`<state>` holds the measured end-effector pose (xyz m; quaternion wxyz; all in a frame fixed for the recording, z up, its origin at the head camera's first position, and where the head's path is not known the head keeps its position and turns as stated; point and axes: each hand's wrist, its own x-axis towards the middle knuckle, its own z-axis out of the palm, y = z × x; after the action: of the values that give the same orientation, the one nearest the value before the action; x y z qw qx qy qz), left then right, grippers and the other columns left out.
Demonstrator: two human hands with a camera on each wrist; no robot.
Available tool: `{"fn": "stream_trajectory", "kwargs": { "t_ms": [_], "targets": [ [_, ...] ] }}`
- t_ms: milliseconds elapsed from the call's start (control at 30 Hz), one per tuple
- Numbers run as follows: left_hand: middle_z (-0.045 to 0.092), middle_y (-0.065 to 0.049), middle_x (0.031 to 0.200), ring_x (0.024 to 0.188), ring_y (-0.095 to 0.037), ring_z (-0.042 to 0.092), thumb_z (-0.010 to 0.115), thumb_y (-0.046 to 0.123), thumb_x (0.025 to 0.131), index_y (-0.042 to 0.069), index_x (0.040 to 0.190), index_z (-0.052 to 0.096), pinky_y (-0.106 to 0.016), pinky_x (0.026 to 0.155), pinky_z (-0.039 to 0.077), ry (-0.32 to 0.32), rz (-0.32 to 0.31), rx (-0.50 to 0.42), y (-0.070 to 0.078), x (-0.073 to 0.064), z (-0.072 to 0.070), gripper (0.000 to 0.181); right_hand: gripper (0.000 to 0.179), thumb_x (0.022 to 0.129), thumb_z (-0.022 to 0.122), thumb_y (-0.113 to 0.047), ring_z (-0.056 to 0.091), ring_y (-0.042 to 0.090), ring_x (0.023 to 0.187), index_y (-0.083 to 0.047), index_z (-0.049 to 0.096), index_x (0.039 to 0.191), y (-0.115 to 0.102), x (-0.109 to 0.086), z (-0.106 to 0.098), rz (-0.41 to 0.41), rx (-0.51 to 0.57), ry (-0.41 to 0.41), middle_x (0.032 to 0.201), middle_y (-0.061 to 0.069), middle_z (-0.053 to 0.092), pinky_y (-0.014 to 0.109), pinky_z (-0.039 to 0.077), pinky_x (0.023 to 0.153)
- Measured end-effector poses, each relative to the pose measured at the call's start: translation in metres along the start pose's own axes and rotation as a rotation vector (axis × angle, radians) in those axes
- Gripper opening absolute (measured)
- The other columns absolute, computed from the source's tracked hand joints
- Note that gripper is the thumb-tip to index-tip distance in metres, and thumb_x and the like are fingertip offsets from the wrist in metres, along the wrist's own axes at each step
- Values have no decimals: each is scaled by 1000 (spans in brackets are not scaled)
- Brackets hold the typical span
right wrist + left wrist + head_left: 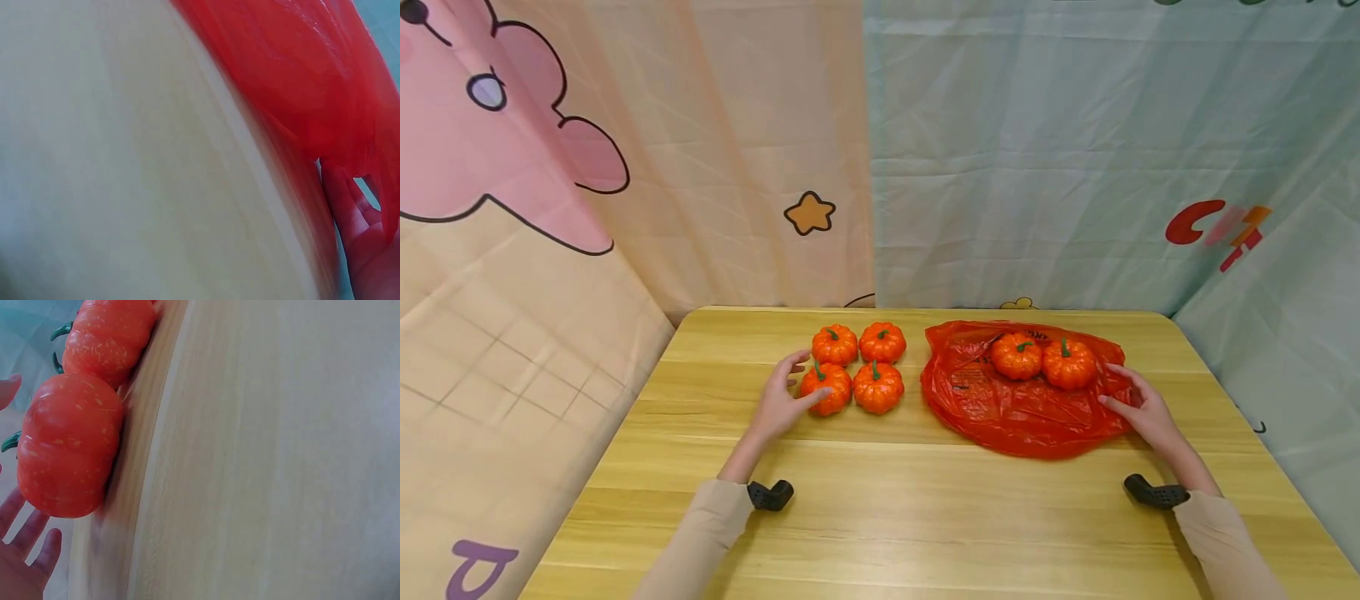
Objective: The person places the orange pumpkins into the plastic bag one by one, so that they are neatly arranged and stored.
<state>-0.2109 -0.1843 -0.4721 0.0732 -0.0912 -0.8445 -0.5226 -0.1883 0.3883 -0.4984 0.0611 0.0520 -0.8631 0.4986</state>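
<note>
Four small orange pumpkins with green stems stand in two rows on the left of the table. My left hand [781, 400] is at the front-left pumpkin [827, 392], thumb and fingers spread around its left side. In the left wrist view, the fingers [39, 540] lie just beside that pumpkin [72, 447]. On the right, a red plastic bag [992, 417] lies spread flat, with two more pumpkins on it, a left one [1017, 357] and a right one [1069, 364]. My right hand [1144, 408] touches the bag's right edge with its fingers extended; the film partly covers them in the right wrist view.
The wooden table [880, 500] is backed by printed fabric curtains [1000, 167] on the far side and both flanks. The back-left pumpkin [835, 345], back-right pumpkin [882, 342] and front-right pumpkin [878, 387] stand close together. Black wrist cameras sit on both forearms.
</note>
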Motion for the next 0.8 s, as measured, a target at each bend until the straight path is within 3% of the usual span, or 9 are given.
{"fn": "stream_trajectory", "kwargs": {
  "t_ms": [167, 400, 533, 800],
  "targets": [
    [45, -14, 142, 123, -33, 45, 81, 24, 77, 5, 141, 40, -48, 106, 37, -50, -39, -6, -4, 2, 5, 78, 56, 95, 60, -17, 34, -21, 106, -14, 38, 146, 0, 1, -1, -17, 0, -4, 144, -3, 41, -3, 32, 83],
    [46, -14, 141, 121, -33, 45, 82, 24, 75, 8, 140, 43, -48, 102, 39, -67, -72, 0, -8, 3, 8, 77, 56, 94, 61, -15, 34, -21, 107, -8, 39, 144, 0, 3, 0, -46, 8, -5, 140, -18, 40, -3, 32, 84],
    [46, -14, 139, 119, -33, 47, 82, 27, 74, 11, 140, 44, -49, 100, 41, -82, -98, 21, -9, 2, 9, 78, 57, 94, 61, -18, 31, -21, 107, -7, 37, 145, -1, 4, 0, -30, -13, -8, 142, -18, 38, -4, 31, 84],
    [38, -18, 147, 134, -37, 40, 82, 33, 75, 11, 140, 44, -54, 109, 36, -120, -148, 38, -7, 2, 8, 79, 57, 94, 61, -19, 29, -19, 108, -6, 37, 145, -2, 6, -1, -22, -32, -13, 139, -23, 36, -4, 31, 83]
  ]
}}
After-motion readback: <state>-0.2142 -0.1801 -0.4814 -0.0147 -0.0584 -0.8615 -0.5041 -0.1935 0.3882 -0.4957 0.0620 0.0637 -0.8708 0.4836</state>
